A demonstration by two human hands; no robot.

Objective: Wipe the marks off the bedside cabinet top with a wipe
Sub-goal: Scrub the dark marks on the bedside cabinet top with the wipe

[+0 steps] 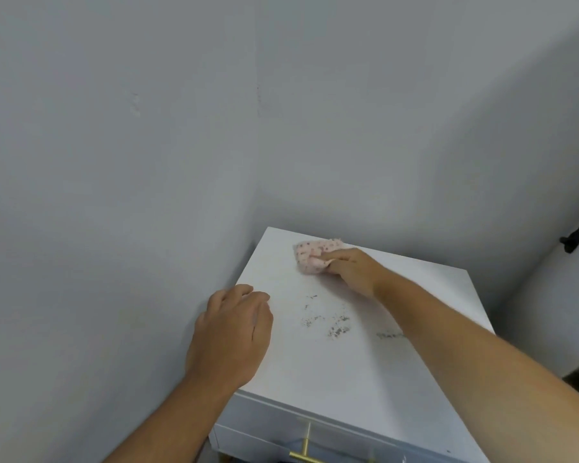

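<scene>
Left hand point(229, 332): flat on the cabinet top point(415, 295), holding nothing.
Right hand point(351, 269): grip closed on the wipe point(311, 257) (pink, bunched), pressed to the far side.
Marks point(331, 324): nearer than that grip, strung sideways; right hand closest.

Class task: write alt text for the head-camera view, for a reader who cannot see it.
The right hand presses a crumpled pink spotted wipe onto the white bedside cabinet top, near its back edge. Grey smudge marks remain mid-top; the left hand rests flat on the left edge.
</scene>
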